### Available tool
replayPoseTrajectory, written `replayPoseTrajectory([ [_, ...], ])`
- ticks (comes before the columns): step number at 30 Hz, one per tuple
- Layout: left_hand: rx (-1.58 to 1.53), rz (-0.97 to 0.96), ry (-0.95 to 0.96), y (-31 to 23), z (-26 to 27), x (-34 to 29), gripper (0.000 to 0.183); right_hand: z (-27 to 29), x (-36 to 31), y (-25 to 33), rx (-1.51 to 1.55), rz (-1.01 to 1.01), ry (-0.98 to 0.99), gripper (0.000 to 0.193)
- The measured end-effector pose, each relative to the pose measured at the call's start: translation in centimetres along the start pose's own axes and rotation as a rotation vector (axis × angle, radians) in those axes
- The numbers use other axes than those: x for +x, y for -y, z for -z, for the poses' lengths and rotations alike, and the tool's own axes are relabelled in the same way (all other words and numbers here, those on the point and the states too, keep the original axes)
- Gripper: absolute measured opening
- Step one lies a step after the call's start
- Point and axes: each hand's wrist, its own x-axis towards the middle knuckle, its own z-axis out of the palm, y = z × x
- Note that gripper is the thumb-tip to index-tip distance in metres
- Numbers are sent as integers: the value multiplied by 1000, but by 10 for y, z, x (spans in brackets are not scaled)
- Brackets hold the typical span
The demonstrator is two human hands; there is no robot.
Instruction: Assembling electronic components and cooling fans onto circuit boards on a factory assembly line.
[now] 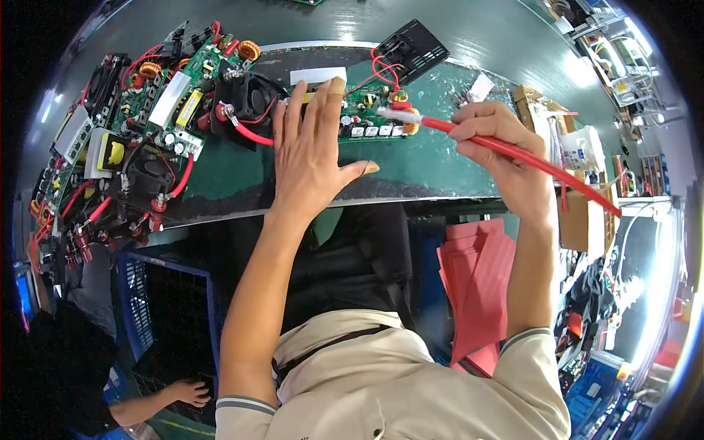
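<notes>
My left hand [308,147] lies over a green circuit board [370,119] on the bench, its fingers stretched out and the thumb apart. In my right hand [506,143] is a long red-handled brush [539,163], held between thumb and fingers. Its pale tip points left, beside a copper coil [411,127] at the board's right end; whether it touches cannot be made out. Thin red wires run from the board to a black slotted panel [412,51] behind it. Left of my left hand are a black fan [253,99] and a thick red cable [254,135].
Several more assembled boards with fans and red cables [139,125] crowd the bench's left side. Cardboard boxes [583,220] stand at the right. Red sheets [477,286] hang below the bench edge. A blue crate [139,293] and another person's hand [189,393] are at lower left.
</notes>
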Motion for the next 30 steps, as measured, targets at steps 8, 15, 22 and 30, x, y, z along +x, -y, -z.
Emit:
replayPoseTrajectory([
  [8,-6,-9,-12,1,-1,1,117,-34,6,8,-85,24,-65,15],
  [15,-12,-3,4,1,0,-1,120,-43,12,6,-166,99,-170,15],
  [22,-21,5,-7,3,-2,-3,119,-58,17,2,-158,194,-91,14],
  [30,3,-26,-22,3,3,3,118,-67,19,2,-219,274,-66,21],
])
